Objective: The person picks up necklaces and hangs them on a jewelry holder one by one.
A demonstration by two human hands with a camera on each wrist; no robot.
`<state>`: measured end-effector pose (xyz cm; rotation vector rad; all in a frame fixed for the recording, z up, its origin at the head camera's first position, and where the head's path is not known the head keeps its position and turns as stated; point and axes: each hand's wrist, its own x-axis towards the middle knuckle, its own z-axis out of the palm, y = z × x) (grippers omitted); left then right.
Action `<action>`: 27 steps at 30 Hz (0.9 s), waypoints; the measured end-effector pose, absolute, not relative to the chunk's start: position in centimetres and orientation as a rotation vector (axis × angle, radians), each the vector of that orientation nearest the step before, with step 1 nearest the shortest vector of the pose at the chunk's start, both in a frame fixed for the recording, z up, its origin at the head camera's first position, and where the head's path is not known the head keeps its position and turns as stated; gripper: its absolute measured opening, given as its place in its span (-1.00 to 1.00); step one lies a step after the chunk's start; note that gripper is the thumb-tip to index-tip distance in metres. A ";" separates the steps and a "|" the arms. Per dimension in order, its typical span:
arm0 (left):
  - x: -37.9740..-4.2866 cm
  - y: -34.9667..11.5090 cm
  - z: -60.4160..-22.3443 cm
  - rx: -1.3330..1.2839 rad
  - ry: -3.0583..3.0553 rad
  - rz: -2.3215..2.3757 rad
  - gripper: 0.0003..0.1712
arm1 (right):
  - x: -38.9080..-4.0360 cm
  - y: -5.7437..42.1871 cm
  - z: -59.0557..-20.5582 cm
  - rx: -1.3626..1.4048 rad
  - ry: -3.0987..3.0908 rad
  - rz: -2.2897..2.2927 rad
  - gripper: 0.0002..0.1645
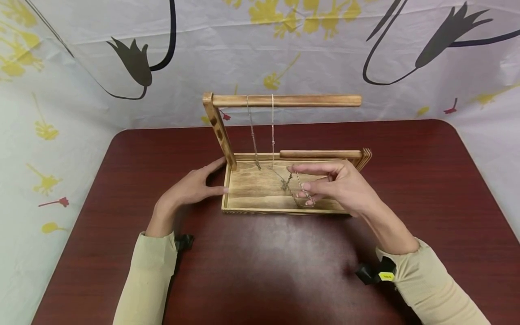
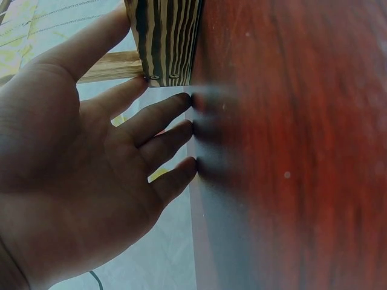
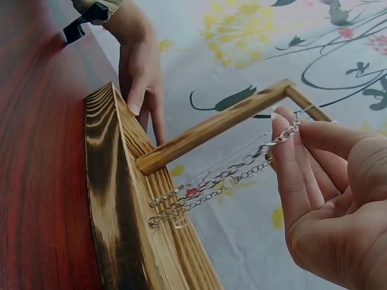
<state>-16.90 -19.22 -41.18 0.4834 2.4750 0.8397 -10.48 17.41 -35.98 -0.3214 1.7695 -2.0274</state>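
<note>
A wooden jewellery stand [image 1: 252, 192] with a shallow tray base stands on the table. My left hand [image 1: 191, 186] is at its left end, thumb and index finger against the tray's end wall [image 2: 166, 42]. In the left wrist view its other fingertips are down at the tabletop. Over the tray, my right hand [image 1: 349, 187] pinches a silver chain [image 3: 233, 172] between thumb and fingers. The chain's lower part hangs down into the tray. Two thin chains, a darker one [image 1: 252, 131] and a lighter one [image 1: 273, 128], hang from the upper bar [image 1: 317, 100] left of that hand.
An upright post [image 1: 221, 133] carries the upper bar at the left. A lower bar [image 1: 321, 154] runs along the back right of the tray. The dark red table [image 1: 260, 271] ends at a patterned sheet [image 1: 195, 54] behind. Black wrist devices [image 1: 367, 273] sit at the sleeves.
</note>
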 end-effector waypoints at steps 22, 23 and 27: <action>-16.8 -19.1 -40.9 0.479 2.472 0.842 0.03 | -10.2 18.2 -33.4 -0.358 1.752 -2.152 -0.43; -16.8 -19.1 -40.9 0.480 2.473 0.842 0.03 | -10.2 18.2 -33.3 -0.360 1.754 -2.161 -0.43; -16.8 -19.1 -41.0 0.477 2.472 0.842 0.03 | -10.2 18.4 -33.0 -0.384 1.757 -2.204 -0.43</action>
